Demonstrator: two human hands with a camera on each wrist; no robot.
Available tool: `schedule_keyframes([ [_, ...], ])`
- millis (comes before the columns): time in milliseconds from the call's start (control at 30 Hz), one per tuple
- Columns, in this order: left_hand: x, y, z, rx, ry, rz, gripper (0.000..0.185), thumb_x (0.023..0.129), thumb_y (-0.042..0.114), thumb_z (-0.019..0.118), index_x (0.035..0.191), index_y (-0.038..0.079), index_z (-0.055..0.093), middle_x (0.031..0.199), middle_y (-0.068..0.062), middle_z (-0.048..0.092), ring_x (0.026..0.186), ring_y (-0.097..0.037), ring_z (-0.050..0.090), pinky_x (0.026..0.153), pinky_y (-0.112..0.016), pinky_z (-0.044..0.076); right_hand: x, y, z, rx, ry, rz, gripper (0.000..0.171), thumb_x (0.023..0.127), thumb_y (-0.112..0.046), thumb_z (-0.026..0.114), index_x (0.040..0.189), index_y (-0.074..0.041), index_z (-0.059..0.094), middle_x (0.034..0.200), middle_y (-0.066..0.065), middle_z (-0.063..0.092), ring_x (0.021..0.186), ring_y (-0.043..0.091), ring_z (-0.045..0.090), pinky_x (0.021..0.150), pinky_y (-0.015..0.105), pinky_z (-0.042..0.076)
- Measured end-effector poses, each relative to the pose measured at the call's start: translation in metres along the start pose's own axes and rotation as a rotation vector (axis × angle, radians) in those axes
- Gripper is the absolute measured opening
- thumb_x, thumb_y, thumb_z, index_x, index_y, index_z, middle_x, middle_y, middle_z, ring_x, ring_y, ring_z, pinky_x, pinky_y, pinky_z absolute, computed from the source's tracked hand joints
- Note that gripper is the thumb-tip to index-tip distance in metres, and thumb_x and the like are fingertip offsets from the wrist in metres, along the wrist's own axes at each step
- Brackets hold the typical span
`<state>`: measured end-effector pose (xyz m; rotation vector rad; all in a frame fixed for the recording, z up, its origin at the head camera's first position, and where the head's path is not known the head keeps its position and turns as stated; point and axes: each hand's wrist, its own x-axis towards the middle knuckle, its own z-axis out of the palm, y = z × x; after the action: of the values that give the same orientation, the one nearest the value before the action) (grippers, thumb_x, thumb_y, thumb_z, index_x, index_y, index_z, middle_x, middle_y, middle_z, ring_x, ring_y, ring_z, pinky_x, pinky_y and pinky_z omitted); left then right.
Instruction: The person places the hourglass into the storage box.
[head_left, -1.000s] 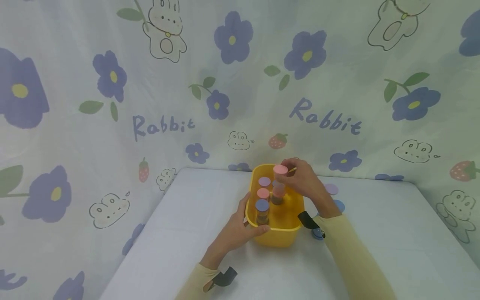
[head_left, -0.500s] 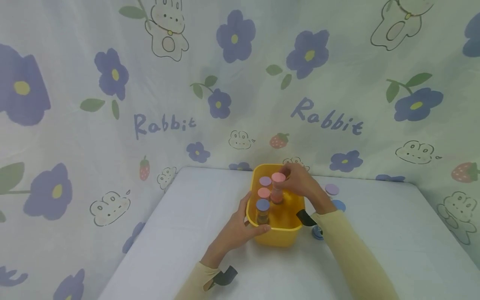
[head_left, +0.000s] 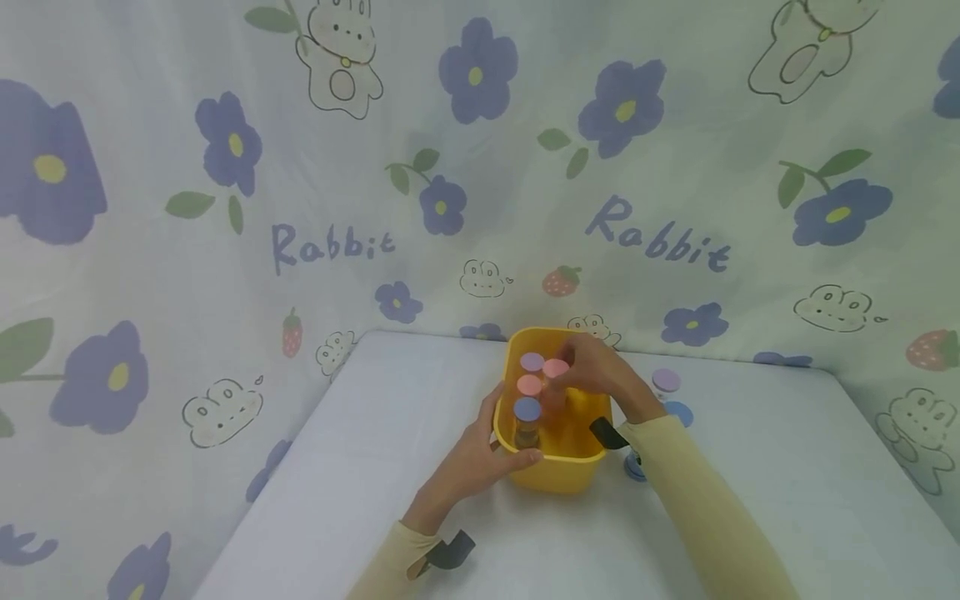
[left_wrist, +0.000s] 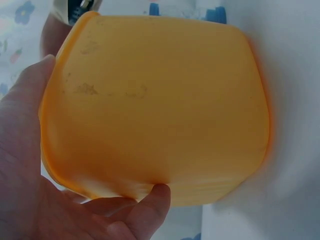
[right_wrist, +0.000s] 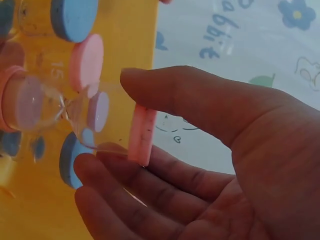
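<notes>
A yellow plastic bin (head_left: 551, 478) stands on the table. My left hand (head_left: 476, 460) grips its near left corner, thumb over the rim and fingers against the wall, as the left wrist view also shows. My right hand (head_left: 600, 372) reaches inside the bin and holds a pink-capped hourglass (right_wrist: 142, 137) near its upper cap, thumb on one side and fingers on the other. It is upright among other hourglasses: a blue-capped one (head_left: 527, 410) in front, another pink-capped one (head_left: 529, 385) at its left and a purple-capped one (head_left: 532, 362) behind.
Right of the bin, partly behind the right forearm, are a purple-capped hourglass (head_left: 666, 380), a blue-capped one (head_left: 680, 414) and a blue round piece (head_left: 635, 468). A fabric backdrop (head_left: 480, 208) with flowers and rabbits hangs behind the white table (head_left: 360, 442).
My right hand has lowered the pink-capped hourglass from above the bin down inside it, beside the others. The left hand has kept its grip on the bin.
</notes>
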<state>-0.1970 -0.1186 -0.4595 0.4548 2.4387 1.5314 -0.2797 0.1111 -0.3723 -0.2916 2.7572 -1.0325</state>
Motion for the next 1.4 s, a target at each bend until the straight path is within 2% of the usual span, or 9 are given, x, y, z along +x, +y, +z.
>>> schedule_keyframes([
  [267, 0.001, -0.004, -0.001, -0.005, -0.004, 0.032, 0.11, 0.085, 0.057, 0.08, 0.165, 0.035, 0.007, 0.17, -0.001, 0.032, 0.153, -0.028, 0.039, 0.124, -0.06, 0.036, 0.003, -0.002, 0.001, 0.031, -0.051, 0.001, 0.028, 0.07, -0.011, 0.086, 0.086, -0.004, 0.065, 0.078, 0.006, 0.06, 0.078, 0.023, 0.057, 0.068, 0.029, 0.049],
  [467, 0.002, -0.004, 0.0, -0.01, -0.006, 0.035, 0.112, 0.083, 0.059, 0.079, 0.165, 0.034, 0.008, 0.17, 0.0, 0.032, 0.153, -0.028, 0.04, 0.124, -0.058, 0.037, 0.005, -0.003, 0.004, -0.029, -0.06, 0.03, 0.025, 0.071, -0.01, 0.088, 0.079, -0.005, 0.065, 0.077, 0.005, 0.061, 0.079, 0.023, 0.058, 0.068, 0.028, 0.05],
  [567, 0.001, -0.003, -0.001, -0.003, -0.003, 0.029, 0.112, 0.083, 0.06, 0.079, 0.165, 0.034, 0.008, 0.17, 0.0, 0.032, 0.153, -0.028, 0.04, 0.124, -0.058, 0.037, 0.007, -0.004, 0.006, -0.062, -0.064, 0.056, 0.027, 0.069, -0.013, 0.091, 0.077, -0.005, 0.067, 0.077, 0.006, 0.063, 0.079, 0.024, 0.06, 0.068, 0.029, 0.051],
  [867, 0.001, -0.003, 0.0, -0.007, -0.002, 0.01, 0.112, 0.083, 0.061, 0.079, 0.165, 0.034, 0.008, 0.169, 0.001, 0.033, 0.153, -0.027, 0.04, 0.124, -0.06, 0.035, 0.011, -0.009, 0.009, -0.15, -0.087, 0.127, 0.031, 0.071, -0.012, 0.093, 0.09, -0.003, 0.069, 0.085, 0.007, 0.065, 0.082, 0.026, 0.06, 0.071, 0.031, 0.052],
  [1000, 0.001, -0.004, 0.001, -0.011, -0.003, 0.012, 0.112, 0.083, 0.061, 0.079, 0.165, 0.035, 0.008, 0.169, 0.002, 0.033, 0.153, -0.026, 0.04, 0.124, -0.06, 0.036, 0.012, -0.011, 0.013, -0.199, -0.093, 0.106, 0.033, 0.069, -0.013, 0.095, 0.085, -0.004, 0.067, 0.078, 0.005, 0.059, 0.077, 0.024, 0.057, 0.066, 0.03, 0.048],
  [1267, 0.001, -0.003, 0.001, -0.005, -0.003, 0.011, 0.11, 0.083, 0.062, 0.078, 0.165, 0.037, 0.008, 0.17, 0.004, 0.03, 0.153, -0.024, 0.04, 0.123, -0.057, 0.039, 0.014, -0.009, 0.02, -0.262, -0.085, 0.045, 0.023, 0.079, -0.007, 0.086, 0.089, -0.005, 0.066, 0.078, 0.006, 0.061, 0.073, 0.023, 0.057, 0.067, 0.029, 0.048],
  [1400, 0.0, -0.002, 0.0, 0.005, 0.003, 0.001, 0.111, 0.083, 0.063, 0.078, 0.165, 0.038, 0.008, 0.17, 0.006, 0.031, 0.153, -0.023, 0.04, 0.123, -0.056, 0.039, 0.014, -0.009, 0.02, -0.266, -0.103, 0.064, 0.03, 0.073, -0.012, 0.092, 0.09, -0.005, 0.068, 0.078, 0.006, 0.061, 0.074, 0.023, 0.058, 0.067, 0.029, 0.049],
])
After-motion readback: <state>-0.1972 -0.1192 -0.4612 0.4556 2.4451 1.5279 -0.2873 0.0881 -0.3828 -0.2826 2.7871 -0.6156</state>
